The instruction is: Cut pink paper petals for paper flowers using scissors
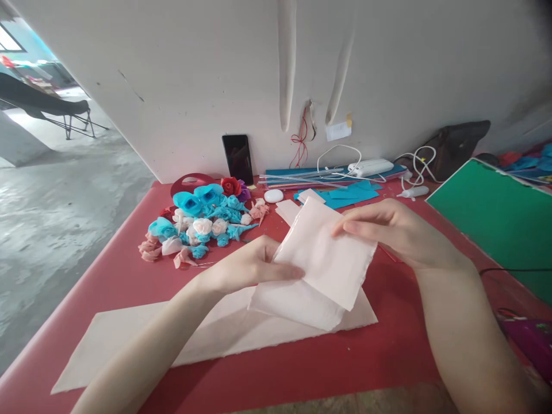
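Between my two hands is a piece of pale pink crepe paper, held above the table in folded or overlapping layers. My left hand pinches its left edge, thumb on top and fingers hidden behind. At the upper right edge, my right hand grips the same paper between thumb and fingers. Beneath it, a long pale pink paper strip lies flat across the red table. Smaller pale pink paper pieces rest just behind the held paper.
Blue, white and pink paper flowers are heaped at left. A phone leans on the wall. Behind my hands are blue paper sheets, a white power strip and a glue bottle. A green board stands at right.
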Motion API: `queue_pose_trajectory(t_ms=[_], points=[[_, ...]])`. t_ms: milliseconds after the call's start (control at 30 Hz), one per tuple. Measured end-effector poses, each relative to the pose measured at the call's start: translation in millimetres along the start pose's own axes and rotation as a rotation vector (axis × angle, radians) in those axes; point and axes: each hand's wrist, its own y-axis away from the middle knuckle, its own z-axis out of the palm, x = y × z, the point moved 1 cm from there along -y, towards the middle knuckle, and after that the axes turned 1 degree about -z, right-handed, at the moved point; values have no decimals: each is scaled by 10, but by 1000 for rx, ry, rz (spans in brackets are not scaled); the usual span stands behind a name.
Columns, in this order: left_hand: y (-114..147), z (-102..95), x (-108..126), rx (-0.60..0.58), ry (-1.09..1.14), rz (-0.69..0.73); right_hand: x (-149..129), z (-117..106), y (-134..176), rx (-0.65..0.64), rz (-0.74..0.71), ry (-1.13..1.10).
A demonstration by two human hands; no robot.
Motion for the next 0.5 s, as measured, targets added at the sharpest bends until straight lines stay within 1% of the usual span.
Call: queue_pose_trajectory(t_ms=[100,267,367,433,500], points=[[4,-5,5,-11,-18,18,21,-13,-9,74,11,2],[13,-15,-2,-14,-31,33,54,-33,-10,152,15,-20],[19,2,22,-46,14,50,42,-23,-4,165,31,-48],[20,22,54,-11,126,121,20,7,0,151,31,-78],[23,38,84,95,244,220,-3,64,0,126,35,-80]])
